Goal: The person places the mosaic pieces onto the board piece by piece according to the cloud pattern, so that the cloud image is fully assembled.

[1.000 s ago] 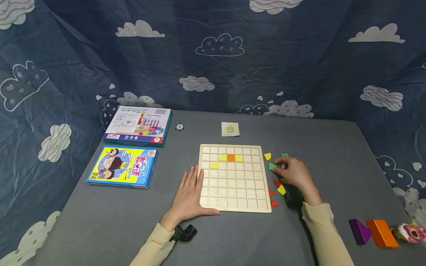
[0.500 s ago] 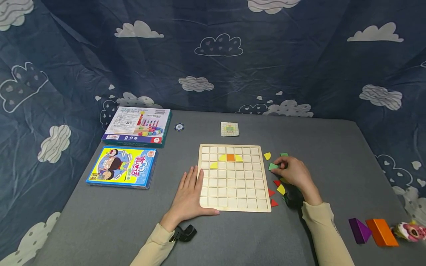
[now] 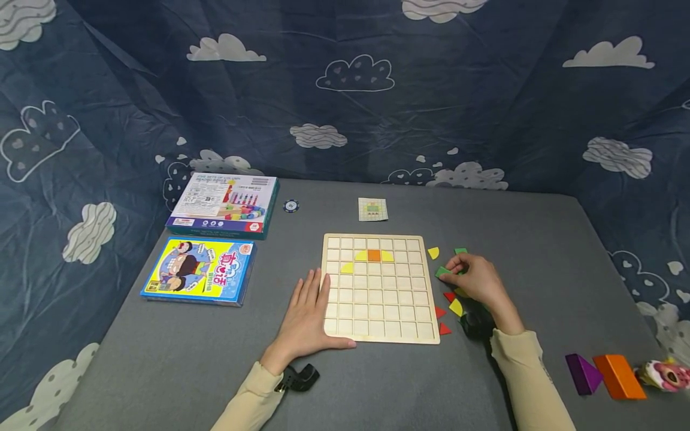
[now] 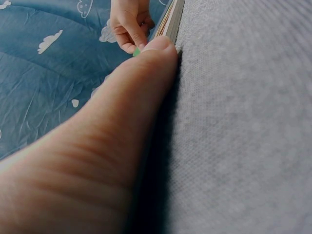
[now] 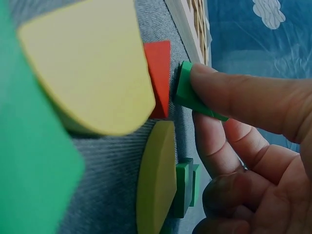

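While the left hand (image 3: 304, 317) lies flat, fingers straight, against the wooden grid board (image 3: 377, 299) at lower centre, the right hand (image 3: 477, 281) pinches a green piece (image 3: 442, 272) — apparently tilted off the grey table (image 3: 162, 359) — just right of the board.

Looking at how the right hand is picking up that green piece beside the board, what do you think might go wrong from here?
The right hand pinches the green piece only at its edge, tilted off the table, so it may slip. Red triangles and yellow pieces lie close under the palm; lifting could nudge them. The left hand rests flat against the wooden board, which could shift if that pressure eases.
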Tool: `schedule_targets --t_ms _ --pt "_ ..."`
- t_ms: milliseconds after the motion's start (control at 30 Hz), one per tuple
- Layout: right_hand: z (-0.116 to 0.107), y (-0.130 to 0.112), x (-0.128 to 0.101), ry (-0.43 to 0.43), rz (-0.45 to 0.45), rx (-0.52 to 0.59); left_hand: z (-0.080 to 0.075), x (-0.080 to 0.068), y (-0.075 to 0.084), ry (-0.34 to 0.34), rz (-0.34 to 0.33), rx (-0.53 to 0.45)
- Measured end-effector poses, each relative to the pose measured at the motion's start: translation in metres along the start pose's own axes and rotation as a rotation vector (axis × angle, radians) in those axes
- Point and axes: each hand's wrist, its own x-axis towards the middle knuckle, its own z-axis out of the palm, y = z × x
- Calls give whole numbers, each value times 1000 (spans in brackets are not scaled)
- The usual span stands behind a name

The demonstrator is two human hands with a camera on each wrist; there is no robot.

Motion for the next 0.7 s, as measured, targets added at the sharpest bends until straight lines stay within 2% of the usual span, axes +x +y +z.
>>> schedule_targets --t_ms 267,533,700 --pt "3 1 -2 6 -5 29 0 -1 1 22 13 -14" --pt "1 1 -7 50 -41 57 0 0 1 -7 -6 -13" --pt "1 -5 -10 59 -74 72 -1 0 0 -1 -4 0"
